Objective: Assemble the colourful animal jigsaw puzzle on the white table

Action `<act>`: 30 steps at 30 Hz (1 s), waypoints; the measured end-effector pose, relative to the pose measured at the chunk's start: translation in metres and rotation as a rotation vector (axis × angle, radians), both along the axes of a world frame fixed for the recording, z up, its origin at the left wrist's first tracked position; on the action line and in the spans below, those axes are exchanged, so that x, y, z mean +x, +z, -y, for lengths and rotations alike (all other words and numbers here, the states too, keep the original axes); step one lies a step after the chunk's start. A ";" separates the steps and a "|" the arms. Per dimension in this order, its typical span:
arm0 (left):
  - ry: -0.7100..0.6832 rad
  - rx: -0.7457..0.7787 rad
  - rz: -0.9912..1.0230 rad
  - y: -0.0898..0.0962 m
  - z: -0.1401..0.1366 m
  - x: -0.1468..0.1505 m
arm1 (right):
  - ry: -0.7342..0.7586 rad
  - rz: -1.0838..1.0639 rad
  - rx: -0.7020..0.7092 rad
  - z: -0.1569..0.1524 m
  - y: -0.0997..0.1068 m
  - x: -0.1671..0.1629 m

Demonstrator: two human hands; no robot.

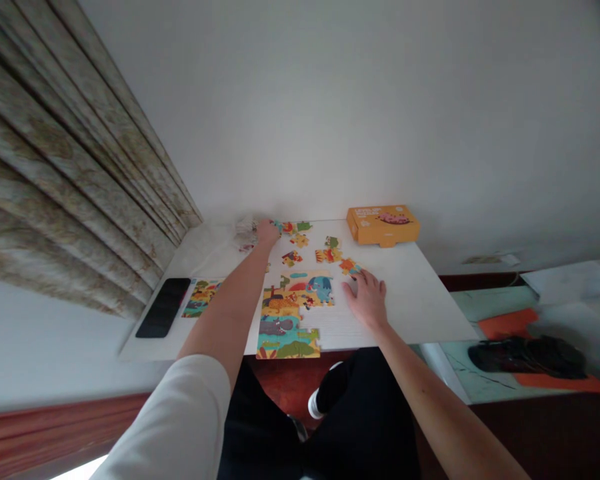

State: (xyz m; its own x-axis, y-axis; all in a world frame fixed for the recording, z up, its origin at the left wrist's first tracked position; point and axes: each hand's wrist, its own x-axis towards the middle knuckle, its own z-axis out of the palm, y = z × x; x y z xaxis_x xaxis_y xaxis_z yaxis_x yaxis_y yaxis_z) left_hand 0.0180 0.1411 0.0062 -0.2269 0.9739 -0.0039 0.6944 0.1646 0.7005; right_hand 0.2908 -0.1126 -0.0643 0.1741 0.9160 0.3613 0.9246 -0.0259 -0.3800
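My left hand point(269, 232) reaches to the far side of the table, its fingers closed on a teal puzzle piece point(278, 227). Close by lie other loose pieces, including a yellow puzzle piece point(299, 240) and a dark patterned puzzle piece point(292, 258). My right hand point(369, 301) rests open on the tabletop, fingers spread, just in front of an orange puzzle piece point(349, 267). Between my arms is a partly joined jigsaw puzzle point(283, 327) with a hippo, a giraffe and an elephant. Its top-left edge is partly near my left forearm.
An orange puzzle box point(384, 227) stands at the back right of the white table point(415, 300). To the left lie a black phone point(164, 308) and a picture card point(198, 297), partly behind my arm. Clear plastic packaging point(225, 241) lies at the back left. A curtain point(80, 147) hangs beside it.
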 end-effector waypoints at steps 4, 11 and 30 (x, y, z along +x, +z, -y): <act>0.152 0.009 0.184 0.010 0.019 -0.006 | -0.007 -0.002 0.014 0.000 0.001 -0.001; 0.078 -0.067 0.605 -0.003 0.113 0.030 | 0.049 -0.001 0.070 0.004 0.009 -0.001; 0.038 -0.221 1.168 -0.033 0.256 0.100 | 0.561 -0.044 0.187 0.021 0.028 -0.004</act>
State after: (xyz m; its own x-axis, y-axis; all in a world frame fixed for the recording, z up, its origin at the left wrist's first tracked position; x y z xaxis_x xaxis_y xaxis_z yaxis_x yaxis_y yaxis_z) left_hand 0.1179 -0.1149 -0.0271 -0.0032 0.9189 -0.3944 -0.3532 0.3680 0.8602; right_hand 0.2863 -0.1331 -0.0366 -0.3004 0.7939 0.5286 0.7609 0.5336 -0.3691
